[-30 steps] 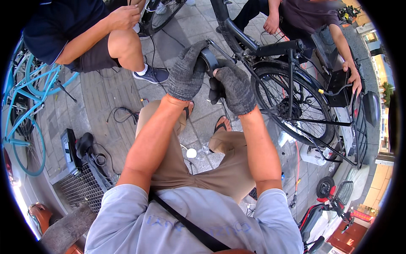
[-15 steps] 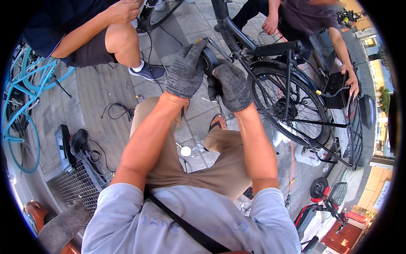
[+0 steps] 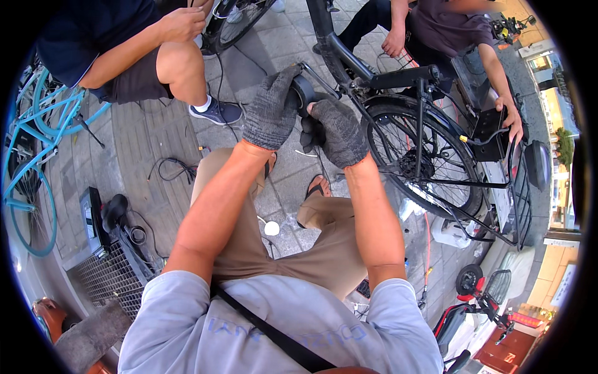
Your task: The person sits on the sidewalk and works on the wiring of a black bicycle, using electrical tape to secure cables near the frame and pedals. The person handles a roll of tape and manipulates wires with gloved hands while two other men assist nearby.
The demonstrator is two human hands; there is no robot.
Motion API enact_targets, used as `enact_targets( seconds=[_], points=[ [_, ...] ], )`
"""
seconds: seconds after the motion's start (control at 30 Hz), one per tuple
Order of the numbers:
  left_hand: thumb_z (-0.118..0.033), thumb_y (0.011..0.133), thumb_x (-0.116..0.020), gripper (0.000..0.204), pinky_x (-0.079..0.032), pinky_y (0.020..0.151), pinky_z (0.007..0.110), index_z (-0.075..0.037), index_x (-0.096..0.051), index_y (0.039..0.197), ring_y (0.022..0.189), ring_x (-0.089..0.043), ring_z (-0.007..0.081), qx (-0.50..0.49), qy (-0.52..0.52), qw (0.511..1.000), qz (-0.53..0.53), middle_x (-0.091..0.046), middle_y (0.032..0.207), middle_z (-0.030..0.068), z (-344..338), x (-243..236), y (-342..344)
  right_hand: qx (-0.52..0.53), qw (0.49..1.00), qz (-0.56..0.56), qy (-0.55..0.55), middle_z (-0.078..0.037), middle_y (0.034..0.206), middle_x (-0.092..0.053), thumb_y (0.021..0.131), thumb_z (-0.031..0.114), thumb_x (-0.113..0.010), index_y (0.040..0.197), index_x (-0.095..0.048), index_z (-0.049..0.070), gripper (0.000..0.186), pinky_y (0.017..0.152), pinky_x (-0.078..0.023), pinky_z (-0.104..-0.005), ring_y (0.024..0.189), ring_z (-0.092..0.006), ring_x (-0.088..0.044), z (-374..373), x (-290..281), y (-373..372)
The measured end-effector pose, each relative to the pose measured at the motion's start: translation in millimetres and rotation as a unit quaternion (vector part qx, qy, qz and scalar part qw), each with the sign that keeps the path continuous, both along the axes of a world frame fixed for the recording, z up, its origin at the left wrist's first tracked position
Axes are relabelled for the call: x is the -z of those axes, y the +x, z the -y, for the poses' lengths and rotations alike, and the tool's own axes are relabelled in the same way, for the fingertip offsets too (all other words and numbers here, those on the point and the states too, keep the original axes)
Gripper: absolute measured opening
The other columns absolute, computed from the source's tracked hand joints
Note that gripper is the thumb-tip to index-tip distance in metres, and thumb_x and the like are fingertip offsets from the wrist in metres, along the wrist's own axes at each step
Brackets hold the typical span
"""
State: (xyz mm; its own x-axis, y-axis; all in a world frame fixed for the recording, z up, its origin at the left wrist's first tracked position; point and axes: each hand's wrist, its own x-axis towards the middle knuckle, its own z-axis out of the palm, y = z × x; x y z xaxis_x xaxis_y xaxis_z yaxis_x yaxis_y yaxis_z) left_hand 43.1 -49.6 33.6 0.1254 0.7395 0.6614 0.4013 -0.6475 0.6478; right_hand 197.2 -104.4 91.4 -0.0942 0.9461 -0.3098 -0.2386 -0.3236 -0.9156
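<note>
In grey knitted gloves, both my hands are raised in front of me beside a black bicycle. My left hand is closed around the left side of a black round thing with a ring-like rim; its exact kind I cannot make out. From the right, my right hand grips its lower edge, with a bare thumb tip showing through the glove. The dark fingers below are bunched together and partly hidden. Just beyond the round thing, the bicycle's crank arm slants toward the frame.
A person in shorts sits at the far left; another person's hand rests on a black box at the rear rack. A turquoise bicycle stands left. Cables and a saddle lie left of my legs.
My hands and the black round thing have shifted very slightly left, and my grip looks the same. The co-worker's hand at the black box has moved a little.
</note>
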Motion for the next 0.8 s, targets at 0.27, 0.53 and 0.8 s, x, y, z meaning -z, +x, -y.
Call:
enact_targets(
  seconds=[0.27, 0.53, 0.8],
  points=[
    [-0.003, 0.091, -0.059, 0.044, -0.051, 0.094, 0.045, -0.003, -0.056, 0.135, 0.109, -0.062, 0.0417, -0.005, -0.011, 1.0, -0.015, -0.063, 0.118, 0.0229, 1, 4, -2, -0.002, 0.999, 0.012, 0.038, -0.008, 0.073, -0.061, 0.093, 0.016, -0.059, 0.105, -0.063, 0.0, 0.021, 0.051, -0.054, -0.0334, 0.055, -0.0187, -0.062, -4, 16, 1],
    [-0.004, 0.09, -0.064, 0.044, -0.053, 0.087, 0.039, -0.002, -0.056, 0.133, 0.102, -0.065, 0.0311, -0.031, -0.038, 0.999, 0.018, -0.064, 0.112, 0.0214, -3, 5, -2, -0.024, 0.962, 0.234, 0.14, -0.009, 0.083, -0.067, 0.095, 0.019, -0.066, 0.119, -0.063, 0.0, 0.031, 0.061, -0.054, -0.0316, 0.067, -0.0181, -0.066, 3, -13, -5],
    [-0.006, 0.083, -0.079, 0.047, -0.051, 0.09, 0.036, -0.004, -0.06, 0.126, 0.11, -0.061, 0.0257, 0.209, -0.108, 0.971, 0.05, -0.06, 0.121, 0.0128, -1, 2, -17, -0.017, 0.783, 0.491, 0.382, -0.023, 0.12, -0.068, 0.094, 0.017, -0.068, 0.134, -0.062, 0.005, 0.042, 0.093, -0.053, -0.0404, 0.107, -0.035, -0.068, 5, -11, 30]
  ],
)
